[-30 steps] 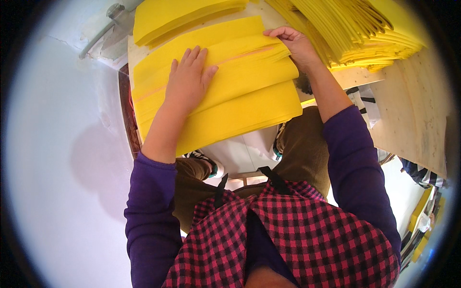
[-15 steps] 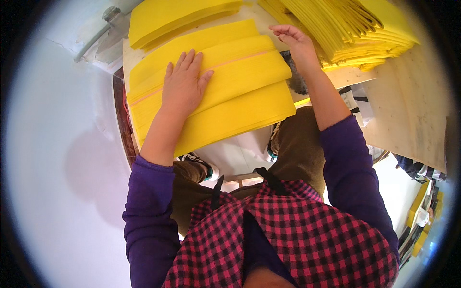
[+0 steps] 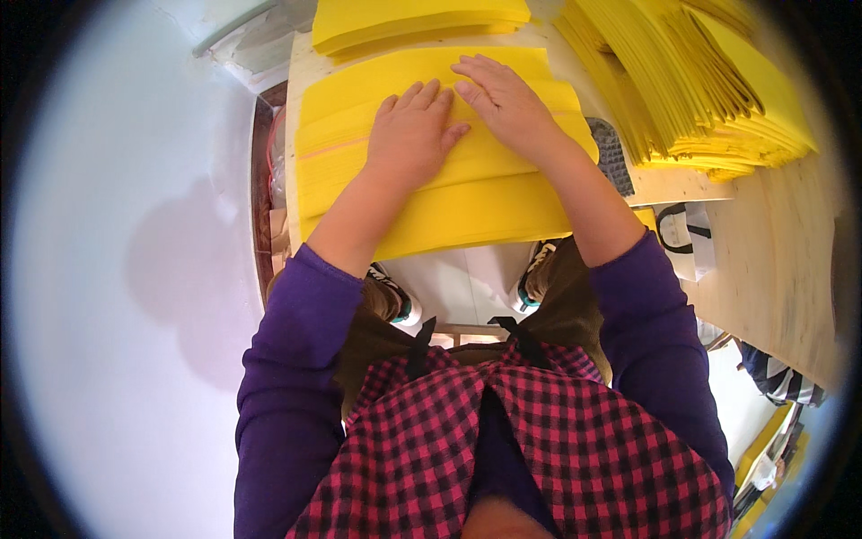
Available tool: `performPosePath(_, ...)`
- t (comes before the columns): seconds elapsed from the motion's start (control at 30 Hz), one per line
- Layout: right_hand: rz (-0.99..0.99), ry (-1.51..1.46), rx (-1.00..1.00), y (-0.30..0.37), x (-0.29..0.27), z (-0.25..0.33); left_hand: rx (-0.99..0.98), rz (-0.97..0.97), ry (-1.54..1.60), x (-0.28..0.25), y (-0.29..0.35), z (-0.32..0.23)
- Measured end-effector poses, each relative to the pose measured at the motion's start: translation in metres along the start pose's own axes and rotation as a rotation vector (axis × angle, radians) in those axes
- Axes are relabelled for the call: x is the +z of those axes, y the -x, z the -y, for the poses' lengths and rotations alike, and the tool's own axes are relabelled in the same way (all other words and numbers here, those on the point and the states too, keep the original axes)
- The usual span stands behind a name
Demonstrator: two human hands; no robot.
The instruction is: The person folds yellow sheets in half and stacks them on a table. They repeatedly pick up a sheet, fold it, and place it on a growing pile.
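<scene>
A stack of yellow, felt-like folded pieces (image 3: 485, 207) lies on the wooden table in front of me. A thin orange line crosses its top piece from side to side. My left hand (image 3: 413, 135) rests palm down on the middle of the stack, fingers stretched out and thumb apart. Beside it, my right hand (image 3: 510, 106) is over the right half of the same top piece with its fingers extended. Whether its palm touches the fabric, I cannot tell. Neither hand grips anything.
Another yellow stack (image 3: 413, 22) lies farther back on the table. At the far right stands a taller pile of folded yellow pieces (image 3: 664, 81). A dark grey mat (image 3: 612, 157) shows beside my stack. On the left is a white wall (image 3: 117, 225); a white bag (image 3: 690, 242) hangs or stands lower right.
My right hand has come from beyond the stack's right edge to the top of the stack, near my left hand. The left hand still lies on the fabric. The whole view has shifted.
</scene>
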State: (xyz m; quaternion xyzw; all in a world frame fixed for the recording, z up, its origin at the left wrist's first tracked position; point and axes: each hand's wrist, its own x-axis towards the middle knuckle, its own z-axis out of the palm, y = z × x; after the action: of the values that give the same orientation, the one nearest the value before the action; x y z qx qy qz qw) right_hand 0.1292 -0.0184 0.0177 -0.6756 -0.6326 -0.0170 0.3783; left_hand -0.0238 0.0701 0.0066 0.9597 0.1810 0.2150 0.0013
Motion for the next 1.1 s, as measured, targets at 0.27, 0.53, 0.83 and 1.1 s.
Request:
performPosePath(0.27, 0.136, 0.170, 0.072, 0.006, 0.020, 0.000, -0.002, -0.013, 0.047, -0.001, 0.003, 0.001)
performPosePath(0.53, 0.169, 0.216, 0.094, 0.010, 0.020, 0.002, -0.147, 0.007, 0.276, -0.014, -0.004, 0.018)
performPosePath(0.83, 0.200, 0.261, 0.083, 0.014, 0.023, 0.001, -0.182, 0.148, 0.090, -0.002, 0.018, 0.017)
performPosePath(1.1, 0.311, 0.353, 0.043, 0.000, 0.043, 0.037, -0.193, 0.171, 0.061, 0.002, 0.023, 0.016)
